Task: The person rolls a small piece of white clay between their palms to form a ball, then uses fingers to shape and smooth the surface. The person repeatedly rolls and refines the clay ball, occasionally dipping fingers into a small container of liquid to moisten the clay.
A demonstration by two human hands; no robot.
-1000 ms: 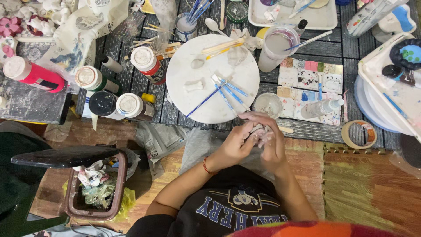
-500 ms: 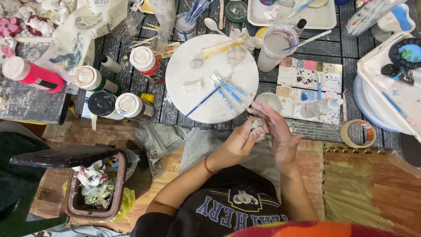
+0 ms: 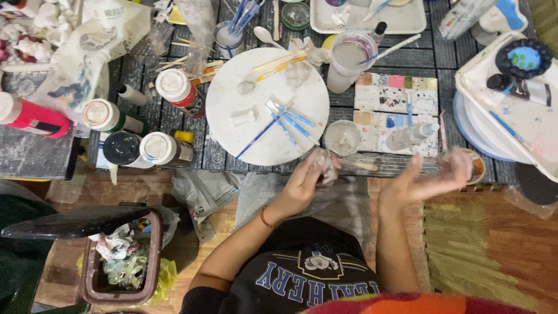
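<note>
- The dark slatted table [image 3: 430,58] carries nearly everything, and it is crowded edge to edge; its far edge is cut off by the top of the frame, so the trays and jars there show only in part.
- The round white board [image 3: 232,87] sits at the middle of the table, reaching almost to its near edge, with blue-handled brushes [image 3: 285,119] lying loose across it.
- The left hand [image 3: 305,183] hovers just off the table's near edge, below the board; its fingers are curled closed around a small pale lump [image 3: 326,166], which shows only between fingertips and thumb.
- The right hand [image 3: 427,180] is held flat and open, fingers spread, holding nothing, blurred, over the near edge beside a roll of tape [image 3: 475,166].
- The lump is probably soft clay or a crumpled wipe; it looks light and yielding, likely to dent or smear under pressure. A gentle hold with the fingertips round its sides suits it better than a squeeze in the palm.
- A small cloudy cup [image 3: 342,136] stands at the near edge just above the left hand; it looks thin and easily tipped.
- Most of the lump is hidden inside the hand, so its shape and whether it is wet cannot be told.
- The bin [image 3: 87,273] on the floor is half covered by its dark lid.
</note>
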